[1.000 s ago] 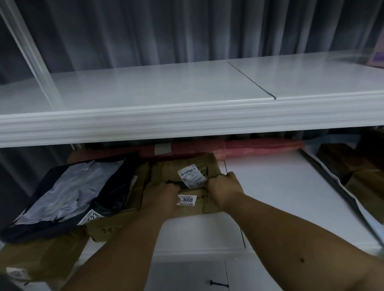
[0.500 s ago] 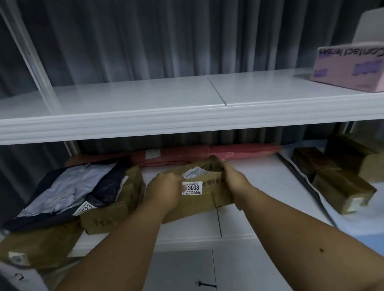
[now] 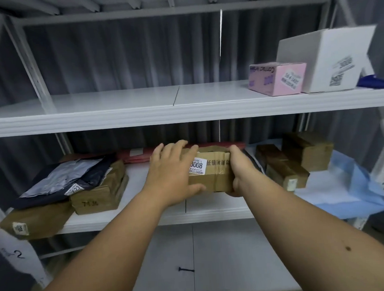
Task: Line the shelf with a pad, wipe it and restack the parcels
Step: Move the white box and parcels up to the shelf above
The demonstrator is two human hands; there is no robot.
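A brown cardboard parcel (image 3: pixel 212 173) with a white "3008" label is held just above the middle shelf (image 3: pixel 212 211). My left hand (image 3: pixel 172 175) grips its left end, fingers over the top and thumb underneath. My right hand (image 3: pixel 240 176) clasps the right end. A light blue pad (image 3: pixel 344 186) covers the right part of this shelf, with two brown parcels (image 3: pixel 283 167) (image 3: pixel 307 150) standing on it. To the left lie a flat brown box (image 3: pixel 100 192), a dark and grey mailer bag (image 3: pixel 61 181) and another brown parcel (image 3: pixel 34 220).
A red wrapped parcel (image 3: pixel 138 156) lies along the back of the middle shelf. On the upper shelf (image 3: pixel 140 112) stand a pink box (image 3: pixel 276 78) and a white box (image 3: pixel 329 58) at the right. A lower white shelf (image 3: pixel 214 255) shows beneath my arms.
Both hands have lifted the 3008 parcel off the shelf and carried it to the right. The view has tilted up, showing more of the upper shelf.
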